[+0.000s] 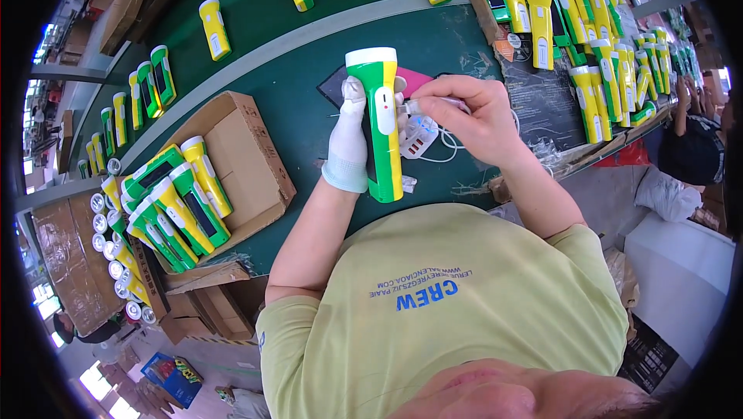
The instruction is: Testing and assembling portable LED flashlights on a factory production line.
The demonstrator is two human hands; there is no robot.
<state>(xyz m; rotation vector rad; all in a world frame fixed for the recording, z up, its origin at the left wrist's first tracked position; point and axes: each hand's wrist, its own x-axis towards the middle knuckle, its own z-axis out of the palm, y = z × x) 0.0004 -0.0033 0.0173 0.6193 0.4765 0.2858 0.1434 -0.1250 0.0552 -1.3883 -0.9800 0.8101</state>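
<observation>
My left hand [348,140], in a white glove, is wrapped round a green and yellow flashlight [384,136] with a white head. The flashlight stands nearly upright in front of my chest, its white switch panel facing up at me. My bare right hand [476,113] pinches a cable plug [409,108] against or close to the flashlight's yellow side; whether the plug sits in a socket I cannot tell. Just behind lies a white multi-port USB charger [419,137], with a white cable [453,154] curling beside it. A pink and dark flat thing [414,78] is partly hidden behind the flashlight.
On the left, an open cardboard box [259,164] holds several flashlights [182,206]. More flashlights stand along the conveyor [214,30] beyond the metal rail [309,46]. At the right, many are crowded on a cardboard-covered surface [538,102]. Another person [691,140] is at the far right.
</observation>
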